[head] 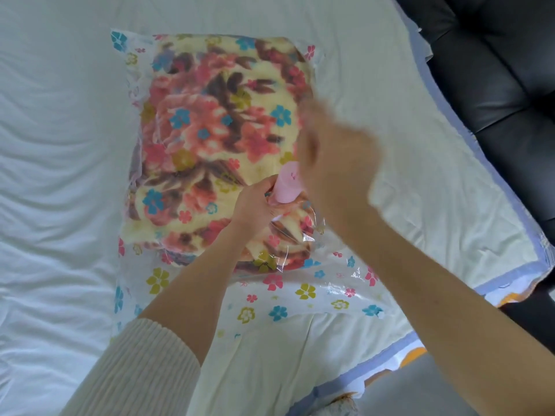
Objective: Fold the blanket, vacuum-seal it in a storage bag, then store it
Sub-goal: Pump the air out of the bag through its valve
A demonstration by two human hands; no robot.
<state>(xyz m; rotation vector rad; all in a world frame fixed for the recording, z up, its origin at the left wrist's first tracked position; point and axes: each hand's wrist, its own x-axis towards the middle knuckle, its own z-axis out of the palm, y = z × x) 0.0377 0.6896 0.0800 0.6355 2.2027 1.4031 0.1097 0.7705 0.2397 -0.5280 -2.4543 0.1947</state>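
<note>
Pink pump (286,184) stands upright on storage bag (300,298) over folded blanket (210,124). Left hand (255,204) grips its base, probably to steady the seal. Right hand (333,151) is blurred above; grip cannot be told.

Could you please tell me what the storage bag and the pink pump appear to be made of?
The storage bag is thin clear plastic film, glossy: it glints, creases, and the blanket shows through. The pink pump is probably hard plastic, smooth with a soft sheen: even colour, crisp cylindrical shape, though blur leaves this open.
</note>
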